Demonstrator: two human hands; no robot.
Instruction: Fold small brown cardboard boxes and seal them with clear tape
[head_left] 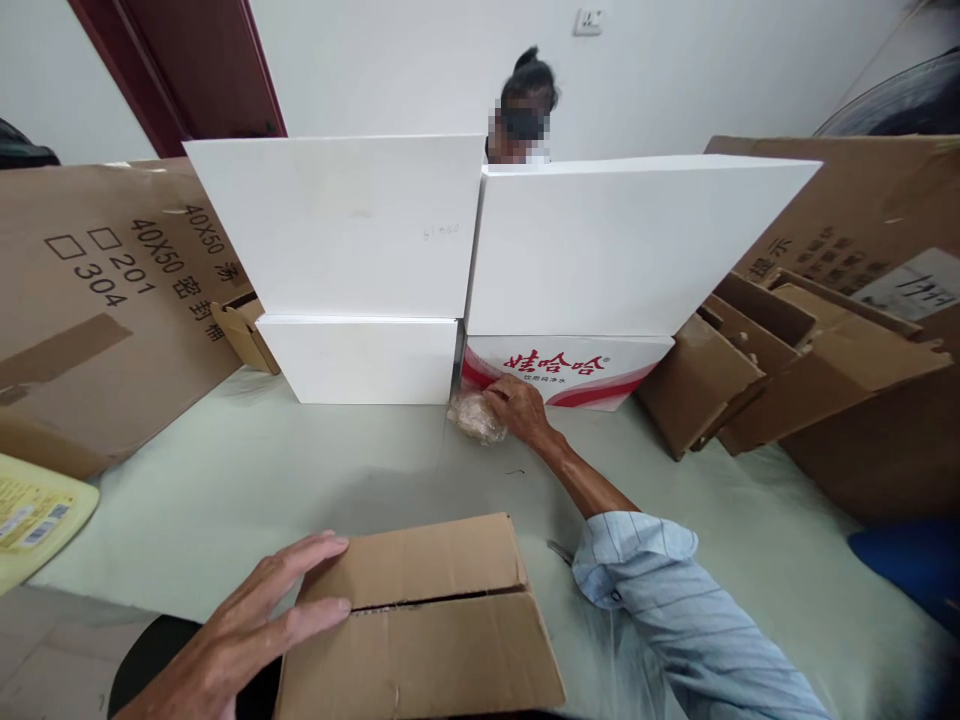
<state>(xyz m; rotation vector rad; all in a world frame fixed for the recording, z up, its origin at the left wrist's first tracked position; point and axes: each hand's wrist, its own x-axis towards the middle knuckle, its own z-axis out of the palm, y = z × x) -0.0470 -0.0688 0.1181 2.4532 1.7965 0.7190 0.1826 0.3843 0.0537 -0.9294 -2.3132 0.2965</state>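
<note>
A closed cardboard box (pixel 450 650) lies at the near edge of the table, its two top flaps meeting along a narrow dark seam. My left hand (pixel 262 610) rests on its left side with the fingers apart, one fingertip by the seam. Farther off, my right hand (pixel 517 405) reaches to a crumpled bundle of clear plastic or tape (pixel 478 418), with bent fingers closed at its upper right edge. The bundle lies on the table in front of the white box with red print (pixel 570 372).
White panels (pixel 337 230) stand across the back. Large cartons rise at the left (pixel 97 300) and right, with folded cardboard (pixel 832 370) at right. A yellow container (pixel 41 515) is at left. A person (pixel 525 105) is behind the panels.
</note>
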